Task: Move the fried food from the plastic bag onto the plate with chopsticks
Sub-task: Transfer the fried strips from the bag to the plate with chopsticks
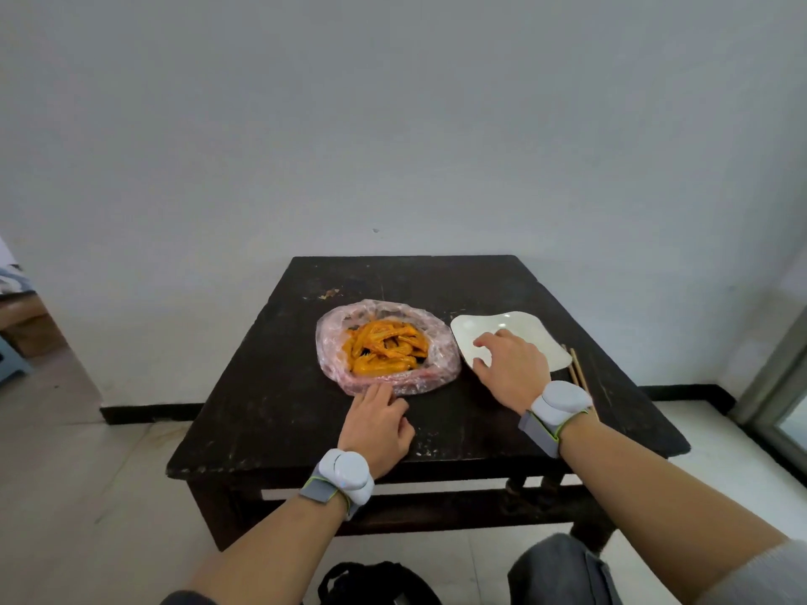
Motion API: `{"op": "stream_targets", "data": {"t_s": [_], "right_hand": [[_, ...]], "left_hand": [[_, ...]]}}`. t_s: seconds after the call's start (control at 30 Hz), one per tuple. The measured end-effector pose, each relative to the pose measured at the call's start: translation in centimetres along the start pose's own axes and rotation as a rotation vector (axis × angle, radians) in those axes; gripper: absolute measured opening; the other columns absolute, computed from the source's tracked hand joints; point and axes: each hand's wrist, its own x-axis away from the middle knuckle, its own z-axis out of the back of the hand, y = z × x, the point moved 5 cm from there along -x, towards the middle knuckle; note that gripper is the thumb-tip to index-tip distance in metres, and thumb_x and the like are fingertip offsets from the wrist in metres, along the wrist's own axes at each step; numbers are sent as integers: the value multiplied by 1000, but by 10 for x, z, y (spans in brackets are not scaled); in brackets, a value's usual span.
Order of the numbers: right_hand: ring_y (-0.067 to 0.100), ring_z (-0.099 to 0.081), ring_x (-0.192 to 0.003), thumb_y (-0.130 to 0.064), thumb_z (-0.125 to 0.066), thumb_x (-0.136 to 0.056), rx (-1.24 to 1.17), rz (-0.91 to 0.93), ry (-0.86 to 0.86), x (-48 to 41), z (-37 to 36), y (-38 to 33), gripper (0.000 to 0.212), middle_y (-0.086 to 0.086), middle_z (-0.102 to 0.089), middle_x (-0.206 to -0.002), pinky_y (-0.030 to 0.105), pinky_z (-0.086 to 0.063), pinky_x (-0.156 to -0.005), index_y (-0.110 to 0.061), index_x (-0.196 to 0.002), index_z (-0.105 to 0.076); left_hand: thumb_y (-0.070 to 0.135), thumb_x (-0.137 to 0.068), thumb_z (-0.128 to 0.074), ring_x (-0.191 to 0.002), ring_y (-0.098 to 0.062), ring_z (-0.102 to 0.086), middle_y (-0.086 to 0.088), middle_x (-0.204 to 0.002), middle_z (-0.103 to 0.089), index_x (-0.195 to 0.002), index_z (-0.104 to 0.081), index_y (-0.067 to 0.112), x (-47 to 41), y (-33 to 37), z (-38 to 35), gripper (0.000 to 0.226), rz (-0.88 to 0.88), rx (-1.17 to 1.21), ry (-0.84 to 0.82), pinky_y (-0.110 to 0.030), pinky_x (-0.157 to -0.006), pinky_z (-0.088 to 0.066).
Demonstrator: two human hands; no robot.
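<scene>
An open clear plastic bag (436, 369) lies on the dark wooden table (270, 386), its rim rolled down around a pile of orange fried food (386, 347). My left hand (377, 423) rests on the table with its fingertips touching the bag's near edge, holding nothing. To the right lies an empty white squarish plate (524, 327). My right hand (508, 371) lies over the plate's near left part, fingers spread, holding nothing. A pair of wooden chopsticks (575, 369) lies on the table just right of the plate, partly hidden behind my right wrist.
Both wrists wear grey bands with white pods. The table stands against a white wall. A black bag (375, 582) lies on the tiled floor below the table's near edge. My knee (563, 569) is at the lower right. A glass door frame (777, 377) stands at the right.
</scene>
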Motion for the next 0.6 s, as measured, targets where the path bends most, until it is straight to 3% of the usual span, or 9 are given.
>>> {"op": "stream_targets", "data": {"t_s": [0.27, 0.4, 0.5, 0.6], "right_hand": [[33, -62, -104, -37, -53, -89, 51, -258, -49, 13, 29, 88, 40, 5, -61, -120, 37, -48, -81, -24, -127, -56], [34, -63, -98, -32, -56, -86, 76, -380, -100, 21, 24, 128, 29, 8, -64, -111, 34, -45, -74, -21, -112, -60], [30, -62, -88, -30, -58, -82, 40, -446, -215, 26, 12, 148, 23, 7, -67, -105, 30, -41, -68, -19, -103, -61], [26, -61, -88, -42, -67, -81, 11, -500, -284, 27, -1, 157, 33, 5, -67, -103, 30, -44, -70, -18, -104, -60]], "left_hand": [[38, -95, -44, -117, -25, -48, -8, -129, -49, -126, -56, 15, -19, 49, -25, 41, -84, 65, -130, -36, -97, -39], [43, -97, -41, -123, -26, -44, -7, -139, -42, -139, -45, 19, -29, 70, -40, 49, -92, 74, -223, -39, -100, -39], [45, -97, -40, -121, -26, -45, -5, -136, -45, -149, -26, 23, -37, 80, -46, 58, -88, 103, -234, -38, -101, -37], [46, -98, -39, -132, -26, -38, -6, -142, -42, -152, -16, 24, -42, 85, -53, 62, -95, 109, -263, -37, -109, -30]]}}
